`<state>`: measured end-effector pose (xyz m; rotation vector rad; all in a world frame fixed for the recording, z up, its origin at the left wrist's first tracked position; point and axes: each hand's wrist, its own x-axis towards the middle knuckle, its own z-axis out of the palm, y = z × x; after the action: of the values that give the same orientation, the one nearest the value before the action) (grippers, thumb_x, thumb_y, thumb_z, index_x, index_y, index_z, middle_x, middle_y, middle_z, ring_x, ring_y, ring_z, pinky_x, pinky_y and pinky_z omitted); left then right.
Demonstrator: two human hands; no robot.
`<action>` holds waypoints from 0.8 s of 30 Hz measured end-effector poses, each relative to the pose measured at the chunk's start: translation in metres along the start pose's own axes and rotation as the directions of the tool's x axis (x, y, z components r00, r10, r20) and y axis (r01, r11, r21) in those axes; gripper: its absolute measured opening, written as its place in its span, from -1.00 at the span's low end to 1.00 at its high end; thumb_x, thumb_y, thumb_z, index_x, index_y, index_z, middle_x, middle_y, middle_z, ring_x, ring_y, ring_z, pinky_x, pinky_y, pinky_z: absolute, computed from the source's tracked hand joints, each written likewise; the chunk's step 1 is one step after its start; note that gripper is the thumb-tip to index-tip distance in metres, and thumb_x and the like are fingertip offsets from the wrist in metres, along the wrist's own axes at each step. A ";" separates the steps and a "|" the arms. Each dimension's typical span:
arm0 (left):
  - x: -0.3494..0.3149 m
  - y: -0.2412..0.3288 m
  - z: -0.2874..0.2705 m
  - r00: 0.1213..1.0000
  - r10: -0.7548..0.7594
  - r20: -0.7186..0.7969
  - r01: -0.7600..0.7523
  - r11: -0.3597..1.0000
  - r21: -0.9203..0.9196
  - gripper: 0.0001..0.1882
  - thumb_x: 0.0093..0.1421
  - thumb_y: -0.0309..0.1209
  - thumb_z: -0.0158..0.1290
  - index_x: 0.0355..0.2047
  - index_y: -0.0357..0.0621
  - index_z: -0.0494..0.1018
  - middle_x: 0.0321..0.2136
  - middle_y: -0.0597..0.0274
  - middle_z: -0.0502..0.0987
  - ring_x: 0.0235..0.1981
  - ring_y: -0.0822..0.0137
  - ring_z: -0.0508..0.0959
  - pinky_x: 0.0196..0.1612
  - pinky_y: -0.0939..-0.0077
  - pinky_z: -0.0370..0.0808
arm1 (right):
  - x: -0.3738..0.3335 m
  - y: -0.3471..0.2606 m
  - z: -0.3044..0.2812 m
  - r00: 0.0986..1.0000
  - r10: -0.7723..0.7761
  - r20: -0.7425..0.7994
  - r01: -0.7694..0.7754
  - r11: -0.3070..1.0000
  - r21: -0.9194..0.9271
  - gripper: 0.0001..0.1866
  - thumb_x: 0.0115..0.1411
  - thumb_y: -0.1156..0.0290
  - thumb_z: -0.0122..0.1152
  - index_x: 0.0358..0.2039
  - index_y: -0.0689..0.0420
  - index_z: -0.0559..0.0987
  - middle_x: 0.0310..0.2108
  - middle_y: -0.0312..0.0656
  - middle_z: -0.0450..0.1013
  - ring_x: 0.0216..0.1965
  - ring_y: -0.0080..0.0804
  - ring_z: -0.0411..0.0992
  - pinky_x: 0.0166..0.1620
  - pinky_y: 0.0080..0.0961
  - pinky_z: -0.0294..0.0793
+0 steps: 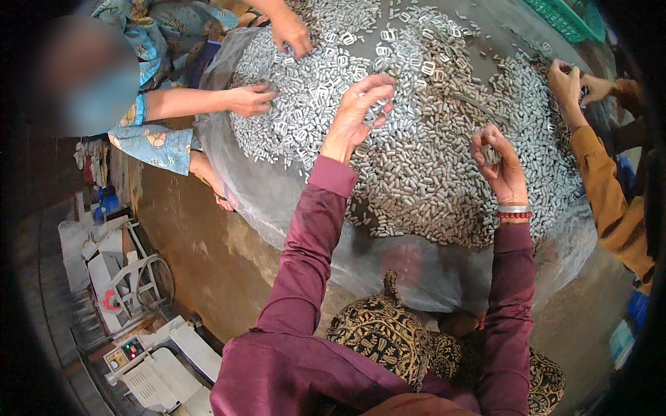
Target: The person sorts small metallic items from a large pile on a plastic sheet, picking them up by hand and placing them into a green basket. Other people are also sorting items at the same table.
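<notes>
A broad heap of small silver-grey metal cylinders (416, 187) covers a round surface lined with clear plastic sheet. Pale frame-shaped buckles (322, 90) lie among them, mostly on the left and far side. My left hand (352, 118) is raised over the middle of the heap, its fingers curled around what looks like a pale buckle (377, 109). Above the right part of the heap, my right hand (505, 166) has thumb and fingers bent together. A small greyish piece seems to be between them, too unclear to name.
A co-worker's hands (253, 100) reach over the heap's left side. Another person's hands (572, 83) are together at the right edge. A green basket (572, 21) stands at the far right. Clear plastic (250, 201) hangs around the rim. Pale machines (159, 374) stand lower left.
</notes>
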<state>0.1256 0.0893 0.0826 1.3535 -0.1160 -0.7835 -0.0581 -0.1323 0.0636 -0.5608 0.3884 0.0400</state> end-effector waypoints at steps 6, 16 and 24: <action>0.043 -0.068 0.026 0.922 0.362 0.137 -0.142 -0.014 0.990 -0.70 0.02 -0.31 0.15 -0.36 -0.32 0.46 -0.40 -0.08 0.47 -0.42 -0.06 0.55 -0.39 0.13 0.50 | 0.000 -0.015 0.003 1.000 -0.021 -0.005 0.019 0.971 -0.237 -0.80 0.19 0.36 0.11 -0.21 0.16 0.47 -0.32 -0.25 0.42 -0.44 -0.68 0.33 -0.66 -0.85 0.11; -0.034 -0.094 0.060 0.891 0.314 0.327 -0.417 0.288 0.862 -0.84 -0.08 -0.46 0.14 -0.48 -0.24 0.43 -0.45 0.01 0.42 -0.41 -0.02 0.52 -0.35 0.16 0.47 | 0.162 -0.003 0.010 0.710 -0.430 0.558 0.189 -0.647 -0.739 -0.46 -0.01 0.69 -0.03 0.06 0.21 0.39 0.03 0.06 0.31 -0.17 -0.13 0.44 -0.14 -0.40 0.52; -0.061 -0.077 -0.012 0.966 0.260 -0.008 -0.110 0.437 0.893 -0.65 -0.12 -0.20 0.30 -0.64 -0.22 0.45 -0.63 0.11 0.44 -0.56 0.24 0.48 -0.43 0.38 0.41 | 0.098 0.082 0.012 0.862 -0.187 0.471 0.150 -0.793 -0.590 -0.51 0.05 0.54 0.02 0.06 0.20 0.34 -0.13 -0.10 0.34 -0.11 -0.14 0.37 -0.26 -0.52 0.55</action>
<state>0.0523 0.1326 0.0320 2.3661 -0.6372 -0.3913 0.0254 -0.0626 -0.0050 -3.0219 -0.0585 -0.2146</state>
